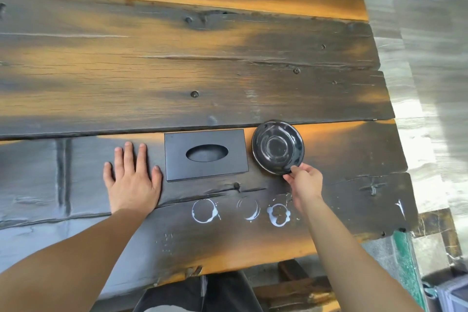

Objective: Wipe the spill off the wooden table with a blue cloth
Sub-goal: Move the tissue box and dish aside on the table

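Dark plank wooden table [228,71]: unwiped. Black rectangular tissue box [205,154] and glossy black round saucer [278,147] stand behind three white ring-shaped spill marks [278,214]. Left hand [133,180] flat, empty; right hand [305,181] pinches saucer rim. Blue cloth not in view; wiping judged not begun

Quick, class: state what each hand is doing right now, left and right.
Left hand: open, flat on the wooden table, holding nothing.
Right hand: fingers closed on the near rim of the black saucer.
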`<state>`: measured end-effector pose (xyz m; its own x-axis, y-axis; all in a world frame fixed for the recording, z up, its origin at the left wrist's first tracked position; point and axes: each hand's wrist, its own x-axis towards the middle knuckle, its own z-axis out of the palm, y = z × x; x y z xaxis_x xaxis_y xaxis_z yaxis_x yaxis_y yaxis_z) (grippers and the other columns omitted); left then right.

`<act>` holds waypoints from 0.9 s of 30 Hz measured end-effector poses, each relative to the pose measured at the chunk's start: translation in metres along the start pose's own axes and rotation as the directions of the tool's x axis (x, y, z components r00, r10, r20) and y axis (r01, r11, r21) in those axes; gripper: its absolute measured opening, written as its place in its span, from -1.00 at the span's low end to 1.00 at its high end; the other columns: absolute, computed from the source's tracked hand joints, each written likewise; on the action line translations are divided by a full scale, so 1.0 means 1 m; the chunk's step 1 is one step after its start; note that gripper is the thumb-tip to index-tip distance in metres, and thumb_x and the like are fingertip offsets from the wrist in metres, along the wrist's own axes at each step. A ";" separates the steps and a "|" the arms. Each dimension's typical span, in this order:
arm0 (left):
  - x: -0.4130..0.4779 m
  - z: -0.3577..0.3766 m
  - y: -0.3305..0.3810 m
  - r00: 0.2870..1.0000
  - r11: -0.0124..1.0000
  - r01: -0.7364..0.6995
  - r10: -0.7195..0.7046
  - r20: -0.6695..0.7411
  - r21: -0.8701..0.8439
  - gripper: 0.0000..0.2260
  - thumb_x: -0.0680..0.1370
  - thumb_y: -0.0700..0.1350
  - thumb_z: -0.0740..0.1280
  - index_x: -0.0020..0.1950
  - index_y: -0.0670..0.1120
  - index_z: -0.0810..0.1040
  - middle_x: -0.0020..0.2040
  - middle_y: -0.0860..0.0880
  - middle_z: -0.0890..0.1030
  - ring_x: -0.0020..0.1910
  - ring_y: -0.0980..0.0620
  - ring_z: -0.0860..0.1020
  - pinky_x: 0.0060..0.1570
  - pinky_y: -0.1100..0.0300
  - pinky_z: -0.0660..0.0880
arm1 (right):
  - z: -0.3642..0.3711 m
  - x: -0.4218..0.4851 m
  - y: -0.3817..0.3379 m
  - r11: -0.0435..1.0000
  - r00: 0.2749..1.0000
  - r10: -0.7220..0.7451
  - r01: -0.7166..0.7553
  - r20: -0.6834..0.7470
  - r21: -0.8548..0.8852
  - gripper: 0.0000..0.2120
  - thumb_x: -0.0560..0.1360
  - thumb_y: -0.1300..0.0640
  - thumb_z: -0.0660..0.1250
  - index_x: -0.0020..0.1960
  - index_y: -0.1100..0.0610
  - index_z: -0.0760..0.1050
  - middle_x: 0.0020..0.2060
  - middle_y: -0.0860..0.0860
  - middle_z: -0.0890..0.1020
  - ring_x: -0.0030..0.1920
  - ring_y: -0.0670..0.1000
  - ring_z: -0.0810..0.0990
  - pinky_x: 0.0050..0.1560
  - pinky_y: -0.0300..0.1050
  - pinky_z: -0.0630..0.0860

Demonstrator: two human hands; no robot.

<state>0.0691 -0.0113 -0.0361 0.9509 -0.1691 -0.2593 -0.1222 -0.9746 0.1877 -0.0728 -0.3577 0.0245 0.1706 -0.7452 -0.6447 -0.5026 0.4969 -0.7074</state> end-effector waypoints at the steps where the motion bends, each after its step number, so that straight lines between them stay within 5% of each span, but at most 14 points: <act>1: 0.000 0.000 0.000 1.000 1.000 0.001 -0.001 0.000 0.004 -0.42 0.63 0.15 0.06 0.63 0.03 0.11 0.67 -0.09 0.08 0.65 -0.12 -0.02 0.56 -0.19 -0.07 | 0.005 0.004 -0.008 1.000 1.000 -0.016 0.016 0.018 0.003 -0.81 0.56 0.41 0.22 -0.13 0.23 0.54 -0.09 0.16 0.64 -0.09 0.06 0.59 -0.01 -0.06 0.58; 8: 0.001 0.001 0.000 1.000 0.999 0.000 0.000 0.003 0.032 -0.42 0.63 0.15 0.04 0.64 0.02 0.09 0.67 -0.10 0.06 0.65 -0.12 -0.04 0.56 -0.20 -0.08 | 0.071 0.033 -0.062 0.996 0.993 -0.092 0.091 0.078 0.020 -0.76 0.58 0.43 0.21 -0.18 0.16 0.43 -0.13 0.09 0.58 -0.17 0.00 0.56 -0.16 -0.19 0.60; 15: 0.001 0.002 0.001 1.000 0.999 0.008 -0.008 -0.017 0.044 -0.42 0.62 0.15 0.03 0.64 0.03 0.11 0.67 -0.09 0.08 0.65 -0.11 -0.03 0.57 -0.19 -0.07 | 0.128 0.059 -0.090 0.995 0.994 -0.098 0.097 0.041 0.027 -0.78 0.55 0.43 0.25 -0.16 0.15 0.42 0.02 0.16 0.61 -0.06 0.08 0.62 0.09 -0.04 0.67; 21: 0.001 0.002 0.002 1.000 0.999 0.009 -0.008 -0.030 0.040 -0.42 0.62 0.15 0.05 0.63 0.01 0.14 0.66 -0.11 0.12 0.65 -0.13 0.00 0.56 -0.19 -0.05 | 0.141 0.066 -0.100 0.997 0.997 -0.080 0.081 -0.006 0.020 -0.76 0.54 0.44 0.25 -0.20 0.16 0.40 -0.10 0.09 0.57 -0.20 0.01 0.60 0.11 -0.02 0.66; 27: 0.002 0.002 0.001 1.000 0.999 0.010 -0.009 -0.028 0.053 -0.42 0.62 0.15 0.06 0.63 0.02 0.13 0.66 -0.10 0.10 0.65 -0.11 -0.01 0.57 -0.19 -0.05 | 0.134 0.069 -0.099 0.997 0.995 -0.075 0.073 0.068 0.032 -0.81 0.56 0.43 0.29 -0.12 0.19 0.44 -0.08 0.12 0.60 -0.09 0.08 0.66 0.11 -0.03 0.66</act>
<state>0.0700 -0.0128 -0.0387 0.9595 -0.1563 -0.2345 -0.1272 -0.9827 0.1344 0.1027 -0.3987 0.0112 0.2653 -0.7485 -0.6078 -0.4614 0.4549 -0.7617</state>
